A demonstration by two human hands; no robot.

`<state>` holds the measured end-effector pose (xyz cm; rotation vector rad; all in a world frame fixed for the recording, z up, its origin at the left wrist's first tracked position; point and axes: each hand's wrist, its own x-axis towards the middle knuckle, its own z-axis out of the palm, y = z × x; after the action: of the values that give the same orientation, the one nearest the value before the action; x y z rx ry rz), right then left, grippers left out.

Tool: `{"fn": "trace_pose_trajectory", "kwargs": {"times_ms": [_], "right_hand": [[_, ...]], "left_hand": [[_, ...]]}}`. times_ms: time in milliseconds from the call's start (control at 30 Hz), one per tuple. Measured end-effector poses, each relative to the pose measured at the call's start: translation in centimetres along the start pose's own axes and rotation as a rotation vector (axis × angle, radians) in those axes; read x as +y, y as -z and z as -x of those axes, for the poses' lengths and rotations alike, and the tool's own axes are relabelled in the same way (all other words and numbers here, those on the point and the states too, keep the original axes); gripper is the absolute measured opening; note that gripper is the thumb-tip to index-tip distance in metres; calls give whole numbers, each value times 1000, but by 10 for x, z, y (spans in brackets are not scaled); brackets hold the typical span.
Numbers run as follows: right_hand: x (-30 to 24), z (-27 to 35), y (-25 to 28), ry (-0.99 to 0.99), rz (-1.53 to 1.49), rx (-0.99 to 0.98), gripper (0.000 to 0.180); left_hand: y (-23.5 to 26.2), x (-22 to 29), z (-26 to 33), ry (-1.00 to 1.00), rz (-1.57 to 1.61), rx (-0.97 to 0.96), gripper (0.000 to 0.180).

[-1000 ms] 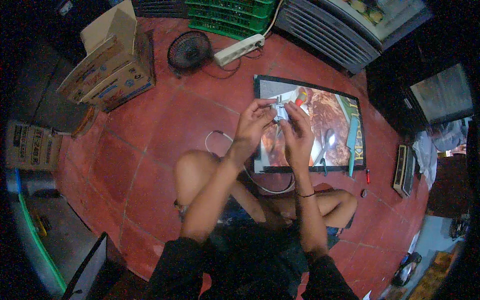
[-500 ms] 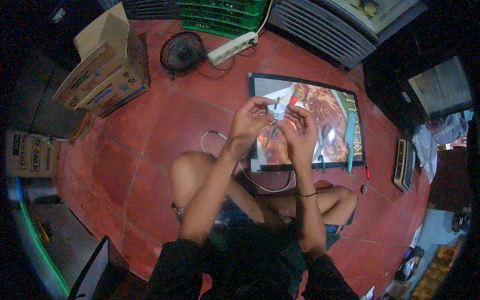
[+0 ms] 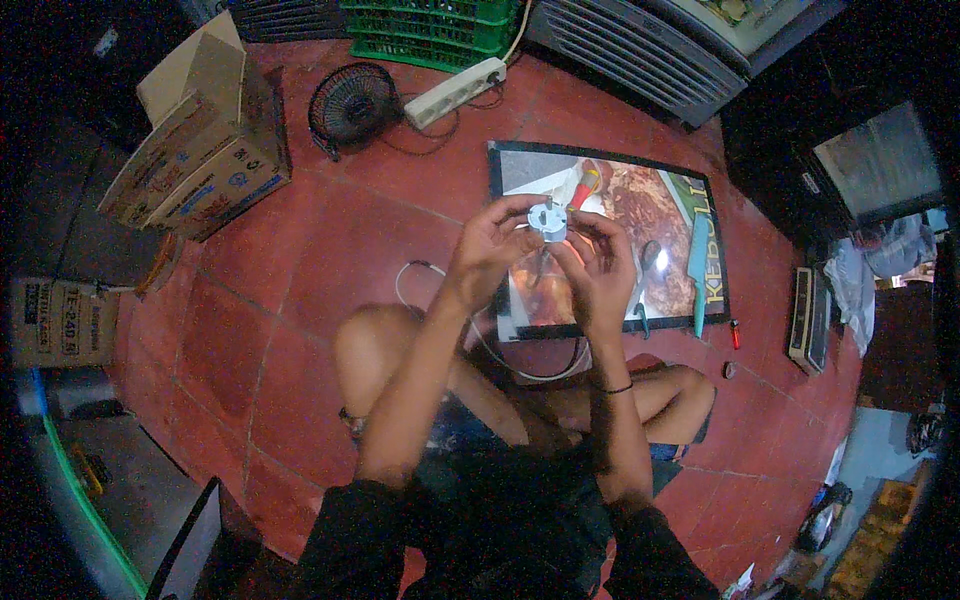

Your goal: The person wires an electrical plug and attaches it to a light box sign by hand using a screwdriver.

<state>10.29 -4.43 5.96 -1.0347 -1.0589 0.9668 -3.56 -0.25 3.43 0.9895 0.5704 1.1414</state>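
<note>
A small white round plug point(image 3: 546, 222) with metal pins is held up over the framed poster board point(image 3: 600, 334). My left hand point(image 3: 492, 250) pinches it from the left, thumb and fingertips closed on its side. From the right, my right hand point(image 3: 598, 262) steadies it between thumb and fingers. A white cable point(image 3: 486, 345) loops on the floor and by my legs; whether it joins the plug is hidden. Just beyond the plug lies a red-and-yellow handled tool point(image 3: 585, 188). To the right on the board are a dark-handled tool point(image 3: 650, 255) and a teal knife point(image 3: 699, 275).
A red lighter point(image 3: 735, 335) and a small dark roll point(image 3: 729, 370) lie on the red tiled floor. Farther off are a black fan point(image 3: 353, 105), a white power strip point(image 3: 455, 92), a green crate point(image 3: 430, 30) and an open cardboard box point(image 3: 215, 165). A radio-like box point(image 3: 806, 320) stands right.
The plug has tilted between my fingers, so its round face shows more now. Both hands stay about where they were; the whole view has shifted slightly.
</note>
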Motion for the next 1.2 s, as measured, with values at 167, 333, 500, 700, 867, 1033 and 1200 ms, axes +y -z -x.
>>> {"fn": "trace_pose_trajectory", "kwargs": {"times_ms": [167,333,500,700,867,1033,1200], "right_hand": [[-7,-7,2,35,166,-52,42],[-7,-6,-1,62,233,-33,39],[-7,-3,-1,48,193,-3,39],[2,-1,2,111,165,12,40],[3,1,5,53,110,13,41],[3,2,6,71,108,18,41],[-4,3,4,63,142,2,40]], "left_hand": [[-1,-5,0,-27,76,-6,50],[0,-9,-1,-41,76,22,55],[0,-8,0,-16,67,-4,57],[-1,-8,-2,-16,99,-38,60],[-1,-12,-1,-25,59,-50,58],[-1,-10,-2,-63,21,-89,58],[-1,-7,-1,-40,-9,-78,62]]}}
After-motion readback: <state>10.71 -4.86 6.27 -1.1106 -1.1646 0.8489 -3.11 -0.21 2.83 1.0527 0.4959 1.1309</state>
